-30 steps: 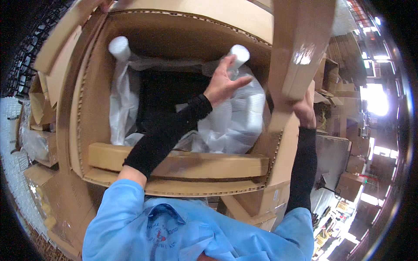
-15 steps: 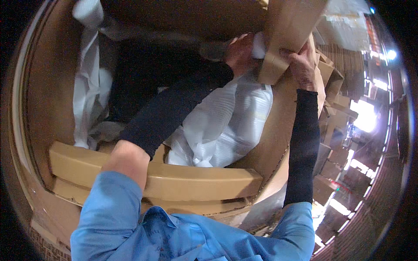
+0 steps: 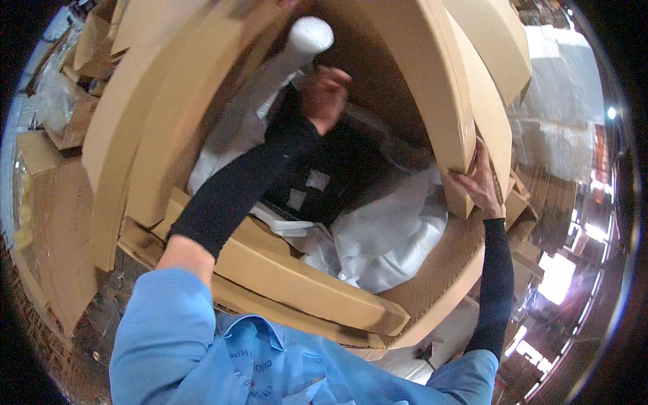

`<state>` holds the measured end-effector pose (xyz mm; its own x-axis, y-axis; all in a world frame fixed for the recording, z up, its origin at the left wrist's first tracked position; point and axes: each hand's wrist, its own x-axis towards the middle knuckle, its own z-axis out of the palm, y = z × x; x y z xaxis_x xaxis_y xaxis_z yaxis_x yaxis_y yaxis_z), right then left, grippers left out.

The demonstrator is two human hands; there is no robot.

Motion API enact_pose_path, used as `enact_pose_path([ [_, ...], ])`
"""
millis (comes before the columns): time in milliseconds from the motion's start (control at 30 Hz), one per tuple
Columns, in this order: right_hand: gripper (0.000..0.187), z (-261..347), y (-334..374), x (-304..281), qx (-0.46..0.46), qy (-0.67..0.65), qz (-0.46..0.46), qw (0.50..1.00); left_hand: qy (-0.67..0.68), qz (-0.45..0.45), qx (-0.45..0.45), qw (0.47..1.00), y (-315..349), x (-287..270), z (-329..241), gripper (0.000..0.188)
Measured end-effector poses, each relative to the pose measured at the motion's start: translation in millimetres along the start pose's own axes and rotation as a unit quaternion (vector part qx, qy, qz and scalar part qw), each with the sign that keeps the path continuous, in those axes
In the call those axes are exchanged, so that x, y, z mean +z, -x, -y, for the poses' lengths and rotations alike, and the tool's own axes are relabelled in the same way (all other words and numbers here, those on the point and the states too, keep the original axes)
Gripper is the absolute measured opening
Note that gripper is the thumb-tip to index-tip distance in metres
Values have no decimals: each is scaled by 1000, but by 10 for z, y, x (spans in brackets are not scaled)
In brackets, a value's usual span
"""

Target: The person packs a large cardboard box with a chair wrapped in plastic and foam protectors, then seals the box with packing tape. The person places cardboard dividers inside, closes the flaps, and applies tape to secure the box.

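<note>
Big open box (image 3: pixel 439 290): it stands right against the person's front, cardboard walls rising all round the load; from here I'd say the closeness is what lets one arm reach deep inside.
Black item, middle of the clock: the black item (image 3: pixel 344 169) sits down in the box, much of it in shadow, so its exact form I can't make out.
White foam, 4 o'clock: loose white foam (image 3: pixel 398 243) is bunched between the black item and the wall, most likely as cushioning.
Wrapped post, 12 o'clock: a foam-wrapped post (image 3: pixel 312 35) leans up and outward, its round white end uppermost, presumably covered against knocks.
Near strip, 7 o'clock: a folded cardboard strip (image 3: pixel 290 266) lies along the near wall, perhaps as an edge guard.
Upper strip, 2 o'clock: a long cardboard piece (image 3: pixel 439 101) runs beside the outer flap (image 3: pixel 496 128); it seems to be held at its lower end to keep it steady.
Right hand, 3 o'clock: the right hand (image 3: pixel 478 185) is closed on that end, thumb on the near edge, fingers tucked toward the flap.
Left hand, 12 o'clock: the left hand (image 3: pixel 324 98) is blurred, fingers loosely curled, just beside the post; whether it grips anything I can't tell.
</note>
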<state>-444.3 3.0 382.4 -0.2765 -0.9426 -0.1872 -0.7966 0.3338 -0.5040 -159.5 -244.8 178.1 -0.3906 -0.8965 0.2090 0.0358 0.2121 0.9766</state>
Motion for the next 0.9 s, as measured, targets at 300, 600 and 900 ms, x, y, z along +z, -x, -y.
enact_pose_path([
  [300, 103, 1794, -1403, 569, -215, 80, -31, 973, 102, -203, 13, 974, -451, -1276, -493, 49],
  [600, 96, 1750, -1274, 643, -151, 70, -4, 986, 58, -75, 26, 995, -485, -1485, -705, 74],
  [900, 98, 1882, -1591, 672, -109, 46, 17, 993, -81, -8, 21, 996, -352, -967, -20, 74],
])
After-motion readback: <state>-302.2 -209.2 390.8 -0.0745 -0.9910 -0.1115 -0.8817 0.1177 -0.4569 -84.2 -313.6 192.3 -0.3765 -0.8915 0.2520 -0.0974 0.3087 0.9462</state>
